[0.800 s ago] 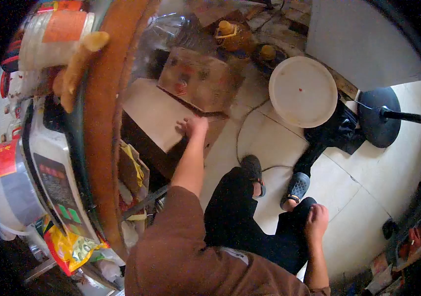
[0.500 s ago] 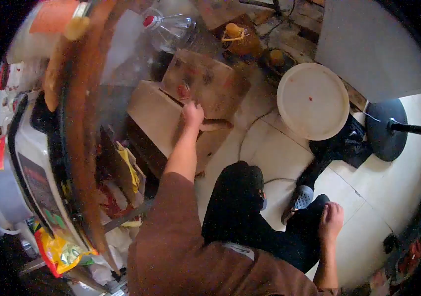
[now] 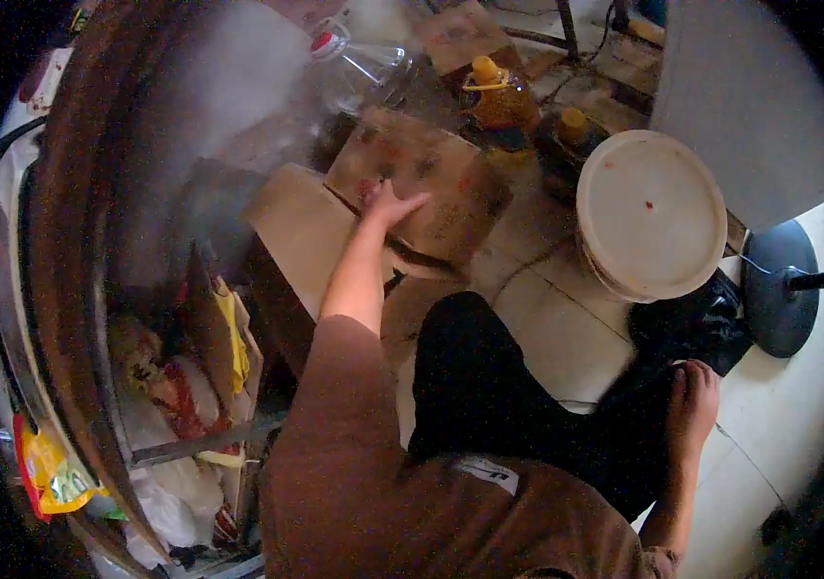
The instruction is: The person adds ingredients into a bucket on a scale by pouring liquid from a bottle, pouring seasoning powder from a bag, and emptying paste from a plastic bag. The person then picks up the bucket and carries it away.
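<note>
A brown cardboard box [image 3: 431,188] stands on the floor ahead of me, its flaps folded outward. My left hand [image 3: 392,205] lies on the box's top near a gap between flaps, thumb stretched out to the right and the other fingers reaching forward. Reddish marks show by the fingertips; whether they are print or an object I cannot make out. A paler flap [image 3: 306,232] spreads to the left under my forearm. My right hand [image 3: 694,391] rests on my knee with its fingers laid over the dark trousers.
A lidded white bucket [image 3: 653,217] stands to the right of the box. Behind are a clear red-capped bottle [image 3: 359,72] and a yellow-capped oil jug [image 3: 499,96]. A round black base [image 3: 781,289] is at the right; a cluttered wooden shelf [image 3: 74,241] runs along my left.
My left hand has gone from a closed shape near the flap's edge to thumb and fingers apart, slightly farther over the box. The view has shifted; my right hand stays by the knee.
</note>
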A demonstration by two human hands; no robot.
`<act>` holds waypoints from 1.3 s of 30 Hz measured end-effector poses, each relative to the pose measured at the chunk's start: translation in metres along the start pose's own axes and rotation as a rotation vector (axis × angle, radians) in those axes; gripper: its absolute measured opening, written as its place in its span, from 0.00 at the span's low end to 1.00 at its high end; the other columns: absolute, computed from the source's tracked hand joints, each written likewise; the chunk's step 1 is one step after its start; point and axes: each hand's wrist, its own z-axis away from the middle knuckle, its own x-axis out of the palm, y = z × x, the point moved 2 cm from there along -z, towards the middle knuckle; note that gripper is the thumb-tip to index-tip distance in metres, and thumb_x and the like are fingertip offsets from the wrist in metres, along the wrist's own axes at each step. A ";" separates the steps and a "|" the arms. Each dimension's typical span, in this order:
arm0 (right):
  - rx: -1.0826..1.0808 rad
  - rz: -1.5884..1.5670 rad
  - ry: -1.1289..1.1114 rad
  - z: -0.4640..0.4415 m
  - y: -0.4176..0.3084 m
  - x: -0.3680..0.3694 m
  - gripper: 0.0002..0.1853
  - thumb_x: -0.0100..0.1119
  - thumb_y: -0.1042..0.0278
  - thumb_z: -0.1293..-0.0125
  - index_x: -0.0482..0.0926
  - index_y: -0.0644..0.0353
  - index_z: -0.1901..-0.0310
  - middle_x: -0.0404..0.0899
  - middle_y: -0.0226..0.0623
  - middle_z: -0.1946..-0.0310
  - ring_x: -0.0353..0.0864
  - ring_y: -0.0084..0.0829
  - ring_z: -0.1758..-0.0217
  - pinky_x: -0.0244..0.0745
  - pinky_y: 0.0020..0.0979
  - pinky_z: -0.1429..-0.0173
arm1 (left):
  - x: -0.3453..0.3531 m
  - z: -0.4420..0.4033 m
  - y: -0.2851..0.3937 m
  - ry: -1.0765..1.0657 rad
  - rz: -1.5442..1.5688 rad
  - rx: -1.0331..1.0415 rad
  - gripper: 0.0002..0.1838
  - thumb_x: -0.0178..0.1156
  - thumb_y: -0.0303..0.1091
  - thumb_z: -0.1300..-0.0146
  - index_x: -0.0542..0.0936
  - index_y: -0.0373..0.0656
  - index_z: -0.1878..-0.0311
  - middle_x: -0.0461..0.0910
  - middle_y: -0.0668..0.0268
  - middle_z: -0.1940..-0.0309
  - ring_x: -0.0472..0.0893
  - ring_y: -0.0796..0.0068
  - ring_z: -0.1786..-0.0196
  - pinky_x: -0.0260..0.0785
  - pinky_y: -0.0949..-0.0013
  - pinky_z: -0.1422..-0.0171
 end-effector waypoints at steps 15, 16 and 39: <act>-0.013 0.009 0.002 0.000 0.001 0.008 0.07 0.56 0.71 0.38 0.78 0.63 0.60 0.78 0.43 0.57 0.74 0.47 0.52 0.69 0.41 0.46 | 0.017 0.023 0.046 0.190 -0.087 0.353 0.54 0.63 0.63 0.50 0.53 0.42 0.27 0.56 0.45 0.31 0.60 0.49 0.30 0.57 0.54 0.30; -0.039 0.028 -0.001 0.003 0.001 0.009 0.07 0.56 0.70 0.38 0.78 0.63 0.60 0.78 0.44 0.57 0.74 0.47 0.52 0.70 0.41 0.46 | 0.010 0.030 0.046 0.109 -0.083 0.325 0.52 0.63 0.61 0.49 0.53 0.43 0.28 0.56 0.45 0.31 0.62 0.47 0.32 0.58 0.51 0.31; 0.665 -1.717 -0.488 -0.168 -0.258 0.367 0.25 0.55 0.52 0.33 0.70 0.62 0.42 0.74 0.38 0.47 0.74 0.36 0.48 0.70 0.38 0.46 | 0.004 0.070 0.022 -0.045 -0.141 0.358 0.43 0.61 0.48 0.41 0.52 0.48 0.27 0.55 0.47 0.30 0.63 0.47 0.32 0.60 0.53 0.32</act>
